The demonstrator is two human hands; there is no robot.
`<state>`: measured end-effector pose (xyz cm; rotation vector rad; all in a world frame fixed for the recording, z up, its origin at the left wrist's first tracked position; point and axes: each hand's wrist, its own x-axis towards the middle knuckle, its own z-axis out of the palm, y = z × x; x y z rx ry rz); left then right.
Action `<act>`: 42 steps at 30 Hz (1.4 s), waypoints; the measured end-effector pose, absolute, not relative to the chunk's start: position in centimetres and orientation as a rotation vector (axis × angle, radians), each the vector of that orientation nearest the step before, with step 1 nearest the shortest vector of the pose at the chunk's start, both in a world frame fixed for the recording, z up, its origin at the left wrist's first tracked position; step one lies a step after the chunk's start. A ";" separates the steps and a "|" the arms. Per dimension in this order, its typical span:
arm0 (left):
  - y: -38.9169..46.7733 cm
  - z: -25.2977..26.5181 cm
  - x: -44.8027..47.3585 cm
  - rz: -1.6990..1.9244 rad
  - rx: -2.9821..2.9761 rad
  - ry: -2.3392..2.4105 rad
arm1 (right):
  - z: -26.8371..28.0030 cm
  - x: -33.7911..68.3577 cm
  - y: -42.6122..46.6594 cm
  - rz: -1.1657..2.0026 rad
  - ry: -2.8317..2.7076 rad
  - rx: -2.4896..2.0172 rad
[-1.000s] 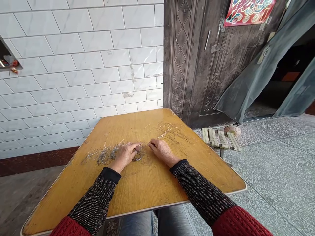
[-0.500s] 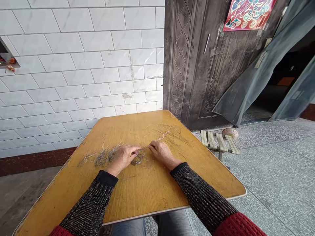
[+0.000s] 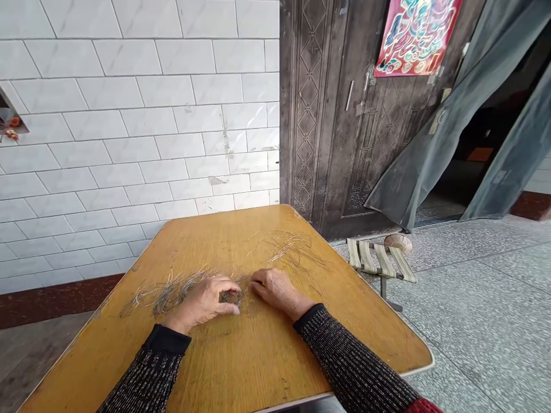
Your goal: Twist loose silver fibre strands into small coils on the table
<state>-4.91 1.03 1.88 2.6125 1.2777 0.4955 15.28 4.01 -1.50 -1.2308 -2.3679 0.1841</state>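
My left hand (image 3: 206, 301) hovers at a loose coil of thin grey wire (image 3: 233, 296), its thumb and fingers spread apart with nothing gripped between them. To the right, my right hand (image 3: 278, 289) has its fingers closed at the end of a thin wire that runs toward that coil; the fingertips are partly hidden. Several more tangled loops of wire (image 3: 166, 295) lie left of and behind my left hand. Beyond my right hand, loose straight strands of wire (image 3: 297, 249) are scattered on the wooden table (image 3: 241, 355).
A white tiled wall (image 3: 129, 132) rises behind the table. A dark carved door (image 3: 318, 143) and a grey curtain (image 3: 430, 155) stand at the right. Beside the table's right edge is a striped folding stool (image 3: 381, 258) with a round ball-like thing (image 3: 398, 242) behind it.
My left thumb and fingers have parted from their pinch, and that hand has drawn slightly left. My right hand stays closed in nearly the same spot. The view has tilted up a little.
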 end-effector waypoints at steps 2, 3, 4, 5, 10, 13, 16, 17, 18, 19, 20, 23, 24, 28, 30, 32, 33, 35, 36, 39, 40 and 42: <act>1.1 1.8 -4.9 0.441 2.637 1.245 | -1.2 15.2 3.7 0.178 -2.413 -1.188; 1.2 1.6 -4.8 0.432 2.645 1.266 | -1.1 15.2 3.6 0.174 -2.430 -1.171; 1.3 1.4 -4.8 0.434 2.660 1.277 | -0.9 15.1 3.5 0.168 -2.442 -1.159; 1.5 1.2 -4.8 0.434 2.676 1.282 | -0.8 15.1 3.4 0.163 -2.451 -1.147; 2.0 0.7 -5.0 0.401 2.691 1.371 | -0.6 14.9 3.2 0.159 -2.518 -1.064; 2.0 0.8 -5.2 0.512 2.700 1.341 | -1.0 14.6 3.3 0.169 -2.503 -1.122; 1.8 0.8 -4.9 0.713 2.728 1.263 | -1.1 14.8 3.5 0.193 -2.415 -1.213; 1.7 0.9 -4.6 0.804 2.729 1.248 | -0.8 15.2 3.7 0.207 -2.351 -1.230; 1.5 1.0 -4.2 0.902 2.723 1.241 | -0.5 15.9 3.9 0.226 -2.274 -1.240; 1.4 1.1 -3.7 1.007 2.710 1.245 | 0.1 16.8 4.2 0.244 -2.178 -1.238; 1.2 1.2 -3.0 1.068 2.723 1.231 | 0.7 17.9 4.5 0.261 -2.072 -1.232; 0.5 1.5 -0.9 1.038 2.877 1.095 | 2.7 22.1 5.9 0.247 -1.809 -1.383; 0.3 1.4 -0.2 0.973 2.951 1.045 | 3.1 23.4 6.4 0.218 -1.771 -1.426; -0.3 0.3 1.5 0.859 3.195 0.893 | 2.6 26.6 8.8 0.120 -1.698 -1.624; -0.4 -0.7 1.7 0.953 3.161 0.890 | 1.4 26.8 9.7 0.087 -1.710 -1.728; -0.6 -1.6 1.7 1.043 3.090 0.852 | 0.1 26.5 10.3 0.054 -1.742 -1.821; -0.7 -1.9 1.7 1.091 3.055 0.830 | -0.5 26.3 10.6 0.033 -1.765 -1.863; -1.0 -2.2 1.6 1.154 3.010 0.792 | -1.2 26.0 10.8 -0.004 -1.826 -1.935; -1.2 -2.2 1.6 1.168 3.007 0.775 | -1.5 25.9 10.9 -0.022 -1.860 -1.967; -1.5 -1.8 1.7 1.160 3.048 0.737 | -1.9 25.7 10.9 -0.082 -1.944 -2.042; -1.6 -1.6 1.7 1.159 3.057 0.729 | -1.9 25.6 10.9 -0.107 -1.964 -2.059; -1.6 -1.5 1.7 1.167 3.068 0.727 | -2.0 25.4 10.8 -0.158 -1.994 -2.079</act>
